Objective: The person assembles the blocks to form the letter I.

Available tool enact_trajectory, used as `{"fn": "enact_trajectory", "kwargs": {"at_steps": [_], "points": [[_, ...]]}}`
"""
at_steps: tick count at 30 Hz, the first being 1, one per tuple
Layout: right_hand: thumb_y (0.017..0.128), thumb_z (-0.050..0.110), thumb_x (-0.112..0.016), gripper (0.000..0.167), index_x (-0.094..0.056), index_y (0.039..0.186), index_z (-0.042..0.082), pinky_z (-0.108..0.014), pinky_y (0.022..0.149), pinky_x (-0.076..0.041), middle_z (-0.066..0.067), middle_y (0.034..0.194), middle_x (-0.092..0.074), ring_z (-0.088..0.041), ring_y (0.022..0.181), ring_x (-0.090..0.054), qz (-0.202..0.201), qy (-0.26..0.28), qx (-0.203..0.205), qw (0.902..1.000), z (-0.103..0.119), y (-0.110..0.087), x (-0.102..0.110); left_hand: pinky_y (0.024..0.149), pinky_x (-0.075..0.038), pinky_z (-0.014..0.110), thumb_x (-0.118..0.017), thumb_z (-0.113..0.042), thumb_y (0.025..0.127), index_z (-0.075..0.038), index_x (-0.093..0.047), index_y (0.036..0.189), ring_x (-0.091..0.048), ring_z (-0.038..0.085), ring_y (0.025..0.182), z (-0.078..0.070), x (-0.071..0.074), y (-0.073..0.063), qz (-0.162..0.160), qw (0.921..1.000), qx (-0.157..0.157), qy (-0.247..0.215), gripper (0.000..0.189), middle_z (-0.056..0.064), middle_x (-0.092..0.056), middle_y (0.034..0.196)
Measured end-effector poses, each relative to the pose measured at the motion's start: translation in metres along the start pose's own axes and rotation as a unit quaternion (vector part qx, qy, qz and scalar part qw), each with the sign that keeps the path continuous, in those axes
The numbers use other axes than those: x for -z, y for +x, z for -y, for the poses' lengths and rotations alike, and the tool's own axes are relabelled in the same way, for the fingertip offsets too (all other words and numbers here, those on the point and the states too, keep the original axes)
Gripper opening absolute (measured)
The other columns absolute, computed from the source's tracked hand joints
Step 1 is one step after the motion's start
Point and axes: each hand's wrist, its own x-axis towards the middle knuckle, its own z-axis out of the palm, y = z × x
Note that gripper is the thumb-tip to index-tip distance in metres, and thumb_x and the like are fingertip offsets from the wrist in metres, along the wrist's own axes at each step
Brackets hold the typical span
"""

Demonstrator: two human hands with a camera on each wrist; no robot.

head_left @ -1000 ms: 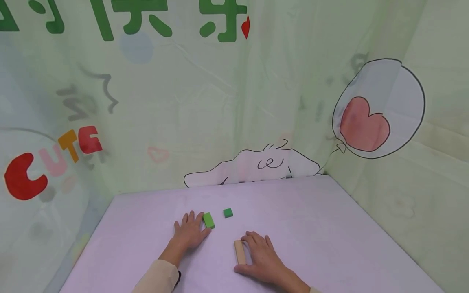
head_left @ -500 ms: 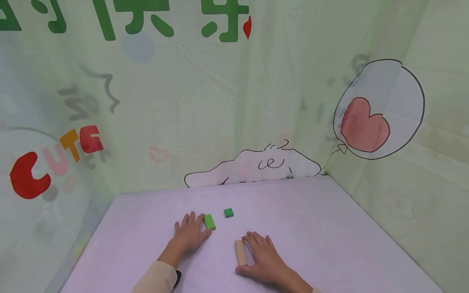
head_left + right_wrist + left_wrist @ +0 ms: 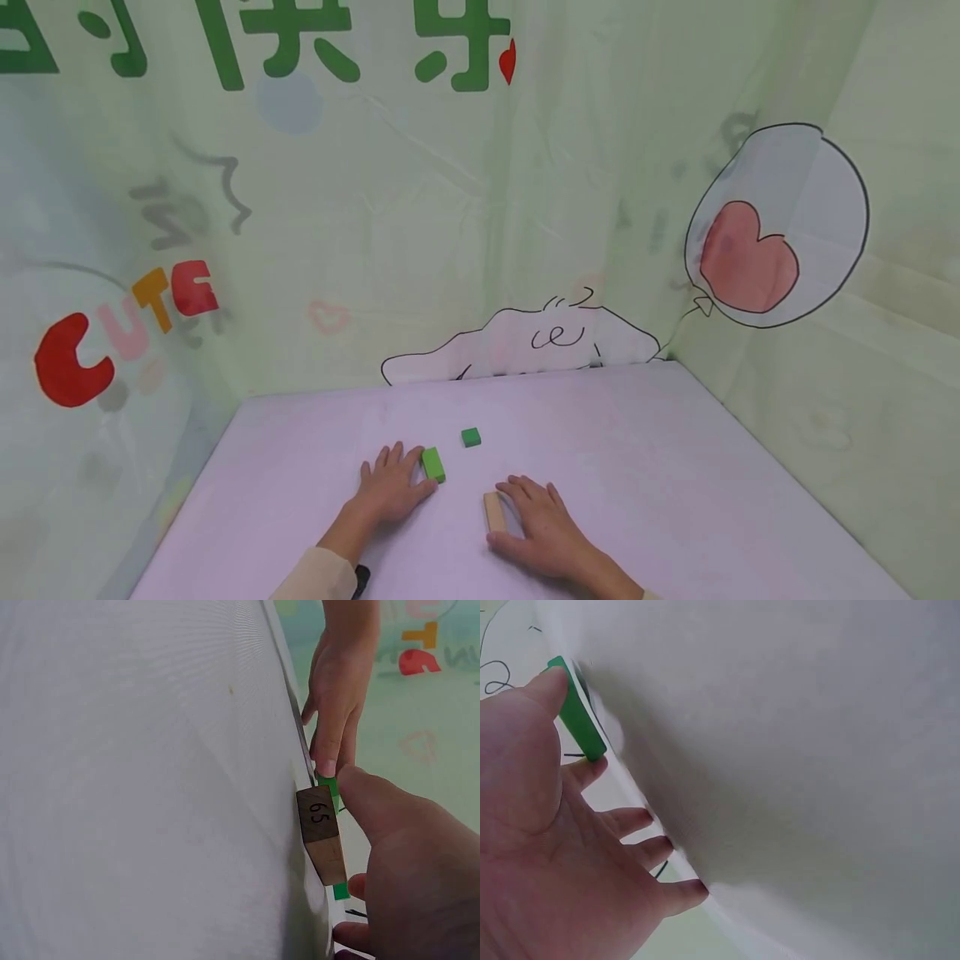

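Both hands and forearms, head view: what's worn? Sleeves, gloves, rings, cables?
Left hand: no glove, no ring visible; pale beige sleeve, plain, ending short of the wrist. A small black item shows beside its cuff, too hidden to identify. Right hand: no glove or ring visible either; only a sliver of beige cuff at the frame's bottom edge. No cables visible.

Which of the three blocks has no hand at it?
The dark green block, farthest back. The light green block sits between the left hand's thumb and finger; the wooden block, between the right hand's.
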Motion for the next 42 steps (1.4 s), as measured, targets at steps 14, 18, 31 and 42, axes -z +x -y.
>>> {"fn": "enact_trajectory", "kwargs": {"at_steps": [14, 18, 31, 42], "points": [[0.095, 0.058, -0.066, 0.070, -0.055, 0.145, 0.011, -0.075, 0.117, -0.020, -0.017, 0.152, -0.051, -0.039, 0.143, -0.047, -0.016, 0.008, 0.005, 0.9998, -0.003, 0.000, -0.001, 0.118, -0.012, 0.077, -0.056, -0.060, 0.099, -0.014, -0.045, 0.156, -0.022, 0.052, 0.154, -0.002, -0.003, -0.012, 0.014, 0.9998, -0.014, -0.010, 0.074, 0.026, -0.032, 0.165], [0.095, 0.055, -0.068, 0.068, -0.055, 0.144, 0.010, -0.076, 0.116, -0.021, -0.017, 0.151, -0.052, -0.040, 0.142, -0.047, -0.026, 0.012, 0.016, 0.9995, -0.004, -0.001, -0.001, 0.118, -0.011, 0.078, -0.056, -0.061, 0.098, -0.015, -0.045, 0.155, -0.022, 0.052, 0.154, -0.003, -0.005, -0.018, 0.020, 0.9995, -0.023, -0.010, 0.074, 0.025, -0.032, 0.165], [0.096, 0.053, -0.067, 0.061, -0.058, 0.142, 0.013, -0.075, 0.116, -0.022, -0.018, 0.151, -0.051, -0.041, 0.143, -0.046, -0.036, 0.002, 0.030, 0.9989, -0.005, -0.003, -0.002, 0.115, -0.011, 0.081, -0.055, -0.065, 0.097, -0.018, -0.047, 0.154, -0.024, 0.053, 0.153, -0.006, -0.014, -0.036, 0.034, 0.9980, -0.049, -0.018, 0.074, 0.025, -0.034, 0.165], [0.096, 0.055, -0.067, 0.062, -0.057, 0.143, 0.015, -0.075, 0.117, -0.020, -0.017, 0.153, -0.050, -0.040, 0.145, -0.044, -0.026, 0.002, 0.018, 0.9995, -0.004, -0.003, -0.002, 0.114, -0.011, 0.081, -0.055, -0.067, 0.097, -0.019, -0.046, 0.155, -0.024, 0.052, 0.153, -0.013, -0.012, -0.049, 0.057, 0.9966, -0.057, -0.017, 0.076, 0.024, -0.034, 0.165]]}}
